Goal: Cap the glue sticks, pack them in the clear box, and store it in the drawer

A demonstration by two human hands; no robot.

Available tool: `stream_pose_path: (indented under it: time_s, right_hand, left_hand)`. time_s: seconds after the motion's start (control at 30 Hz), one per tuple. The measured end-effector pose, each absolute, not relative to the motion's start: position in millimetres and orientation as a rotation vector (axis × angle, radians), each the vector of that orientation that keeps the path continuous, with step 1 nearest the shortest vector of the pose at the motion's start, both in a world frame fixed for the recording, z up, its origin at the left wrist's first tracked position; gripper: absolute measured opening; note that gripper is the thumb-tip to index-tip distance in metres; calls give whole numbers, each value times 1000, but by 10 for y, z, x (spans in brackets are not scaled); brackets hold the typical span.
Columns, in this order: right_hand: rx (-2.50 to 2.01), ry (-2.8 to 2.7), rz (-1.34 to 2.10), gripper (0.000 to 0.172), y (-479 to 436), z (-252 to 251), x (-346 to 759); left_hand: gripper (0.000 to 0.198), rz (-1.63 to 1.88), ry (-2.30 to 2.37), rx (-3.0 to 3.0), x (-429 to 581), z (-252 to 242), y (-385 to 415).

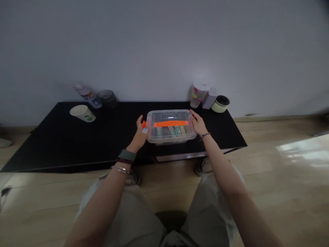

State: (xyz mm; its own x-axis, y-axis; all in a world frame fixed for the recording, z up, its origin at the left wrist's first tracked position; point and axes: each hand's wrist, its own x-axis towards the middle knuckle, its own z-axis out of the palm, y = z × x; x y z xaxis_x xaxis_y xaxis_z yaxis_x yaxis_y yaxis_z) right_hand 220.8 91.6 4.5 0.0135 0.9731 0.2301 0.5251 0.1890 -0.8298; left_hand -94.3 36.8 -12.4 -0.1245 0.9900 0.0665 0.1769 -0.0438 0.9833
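A clear plastic storage box (159,115) with a closed lid is at the front edge of the black cabinet top. An orange carry handle (171,123) lies flat across the lid, and small green and yellow packs (177,131) show through it. My left hand (140,135) holds the box's left end, with the thumb up beside an orange latch (144,124); its other fingers are partly hidden. Around the right end, my right hand (199,125) grips the rim, the fingertips at the far corner. Whether the box rests on the surface or is slightly raised, I cannot tell.
On the left of the cabinet top (115,133) stand a paper cup (83,113), a spray can (88,96) and a dark glass (107,99). A clear tumbler (197,97), a pale carton (209,98) and a cream jar (219,105) stand at the right, near the wall (154,51).
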Motion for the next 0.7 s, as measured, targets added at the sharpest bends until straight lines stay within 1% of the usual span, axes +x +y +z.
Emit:
stream_pose_path:
  time_s: [0.03,0.17,0.33,0.5,0.7]
  right_hand:
    - [-1464,-1669,629,49,910,67,2211]
    - [-1523,-1821,475,48,893,166,2233]
    - [-1628,-1927,366,45,849,303,2202]
    - [-1768,-2002,187,46,791,434,2084]
    - [-1857,-2081,149,44,786,543,2051]
  left_hand:
    - [68,1253,1372,1372,-946,-122,371]
    - [63,1211,1285,1476,-972,-145,394]
    - [65,1205,1278,1487,-1032,-242,431]
    - [65,1170,1274,1555,-1088,-315,472]
    - [66,1129,1251,1621,-1126,-351,545]
